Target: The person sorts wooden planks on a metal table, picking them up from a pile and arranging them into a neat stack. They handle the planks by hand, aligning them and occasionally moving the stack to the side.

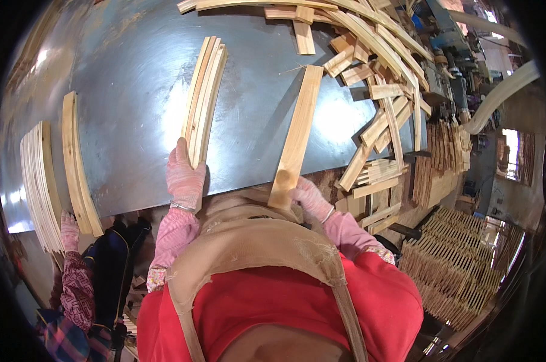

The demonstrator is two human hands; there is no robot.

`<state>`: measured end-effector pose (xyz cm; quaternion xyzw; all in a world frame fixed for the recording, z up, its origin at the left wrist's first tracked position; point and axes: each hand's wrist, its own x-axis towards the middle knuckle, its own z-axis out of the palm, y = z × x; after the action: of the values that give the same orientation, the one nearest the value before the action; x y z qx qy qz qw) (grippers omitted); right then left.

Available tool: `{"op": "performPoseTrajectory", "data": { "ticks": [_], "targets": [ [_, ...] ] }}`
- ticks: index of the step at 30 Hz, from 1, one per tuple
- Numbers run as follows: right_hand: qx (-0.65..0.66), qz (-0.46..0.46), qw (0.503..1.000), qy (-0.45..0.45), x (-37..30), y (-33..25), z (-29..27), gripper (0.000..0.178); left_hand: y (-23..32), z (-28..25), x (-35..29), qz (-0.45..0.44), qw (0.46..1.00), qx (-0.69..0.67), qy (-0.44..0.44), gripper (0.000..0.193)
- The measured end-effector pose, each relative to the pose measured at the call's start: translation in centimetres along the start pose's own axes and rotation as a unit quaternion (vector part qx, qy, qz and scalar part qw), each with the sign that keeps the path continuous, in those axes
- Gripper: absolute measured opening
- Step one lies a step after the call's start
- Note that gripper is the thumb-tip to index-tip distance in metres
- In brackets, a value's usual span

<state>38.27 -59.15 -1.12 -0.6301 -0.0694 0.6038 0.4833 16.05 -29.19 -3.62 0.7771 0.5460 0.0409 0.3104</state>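
My left hand, in a pinkish work glove, is closed round the near end of a small bundle of wooden strips. The strips lie side by side on a metal-topped table, pointing away from me. To their right, a wider flat wooden board slants away from me, with its near end over the table's front edge, close to my apron. Gloved as well, my right hand grips that near end from the right side; part of its fingers is hidden behind the board.
Curved and short wooden pieces are heaped at the table's far right. At the left, a co-worker's gloved hand touches a stack of thin strips, beside two thicker pieces. Slatted wood stacks stand on the right.
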Motion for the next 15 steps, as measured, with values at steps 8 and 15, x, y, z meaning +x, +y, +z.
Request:
{"op": "performPoseTrajectory", "data": {
  "ticks": [8,15],
  "targets": [
    [-0.483,0.016,0.870,-0.099,12.7,-2.1,18.8,0.045,-1.0,-1.0,1.0,0.000,0.998,0.050,-0.038,0.101],
    [-0.396,-0.183,0.898,-0.064,21.2,-5.2,14.6,0.062,0.6,-4.9,5.4,-0.083,0.968,-0.176,-0.159,0.100]
  ]
}}
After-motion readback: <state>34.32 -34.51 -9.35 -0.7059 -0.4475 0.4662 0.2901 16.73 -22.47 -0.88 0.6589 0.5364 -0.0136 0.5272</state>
